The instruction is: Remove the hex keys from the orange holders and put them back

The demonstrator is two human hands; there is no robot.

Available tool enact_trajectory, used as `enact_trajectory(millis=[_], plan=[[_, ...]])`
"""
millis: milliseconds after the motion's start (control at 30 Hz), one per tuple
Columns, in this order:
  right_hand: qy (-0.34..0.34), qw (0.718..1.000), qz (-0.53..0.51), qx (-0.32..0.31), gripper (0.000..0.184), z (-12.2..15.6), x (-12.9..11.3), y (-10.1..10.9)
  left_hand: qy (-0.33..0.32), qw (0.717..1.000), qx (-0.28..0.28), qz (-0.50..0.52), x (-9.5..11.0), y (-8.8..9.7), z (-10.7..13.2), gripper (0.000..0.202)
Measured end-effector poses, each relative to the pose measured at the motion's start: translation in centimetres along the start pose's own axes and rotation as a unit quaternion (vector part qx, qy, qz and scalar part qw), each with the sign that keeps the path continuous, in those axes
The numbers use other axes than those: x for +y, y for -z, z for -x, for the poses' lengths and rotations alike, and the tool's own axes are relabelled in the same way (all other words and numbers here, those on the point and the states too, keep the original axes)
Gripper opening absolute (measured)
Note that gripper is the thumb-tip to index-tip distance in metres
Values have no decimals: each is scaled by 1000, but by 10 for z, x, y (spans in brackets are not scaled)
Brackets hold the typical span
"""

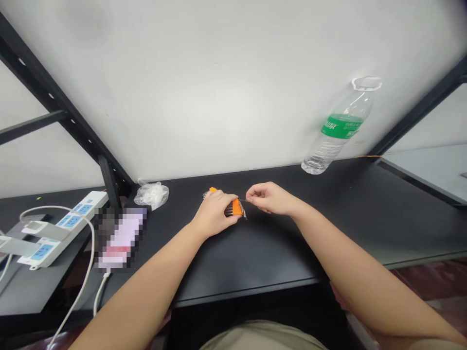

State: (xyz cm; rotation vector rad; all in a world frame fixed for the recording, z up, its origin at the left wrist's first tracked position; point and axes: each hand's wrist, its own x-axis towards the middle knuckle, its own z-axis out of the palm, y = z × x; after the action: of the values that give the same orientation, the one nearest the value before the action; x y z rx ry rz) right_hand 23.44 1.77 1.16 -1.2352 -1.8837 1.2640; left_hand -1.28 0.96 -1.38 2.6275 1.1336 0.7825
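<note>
My left hand [213, 214] is closed round a small orange holder [237, 206] with several thin metal pins or bits in it, resting on the black table [255, 253]. My right hand [268, 198] pinches one thin metal pin [243, 200] at the holder's right end. Both hands sit close together near the table's middle, just in front of the white wall.
A clear water bottle [339, 129] with a green label stands at the back right. A crumpled clear plastic bag [151, 194] lies left of my hands. Further left are a blurred phone [120, 238] on a cable and a white power strip [54, 231]. Black shelf struts rise at both sides.
</note>
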Motion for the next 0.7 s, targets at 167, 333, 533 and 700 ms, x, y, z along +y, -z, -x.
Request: enact_trajectory(millis=[167,333,533,700], plan=[[-9,999,-34,-7,24,1,0,1,-3,1000,-4,3,2,1,0,47],[-34,984,-172,25,34,-8,3,-15,-9,1000,-9,-26,10,4,-1,44],[-39,969,-212,119,41,-19,8,-47,44,998,28,-34,10,-1,-1,38],[31,985,40,166,28,-13,0,-54,52,997,43,-44,4,-4,1,40]])
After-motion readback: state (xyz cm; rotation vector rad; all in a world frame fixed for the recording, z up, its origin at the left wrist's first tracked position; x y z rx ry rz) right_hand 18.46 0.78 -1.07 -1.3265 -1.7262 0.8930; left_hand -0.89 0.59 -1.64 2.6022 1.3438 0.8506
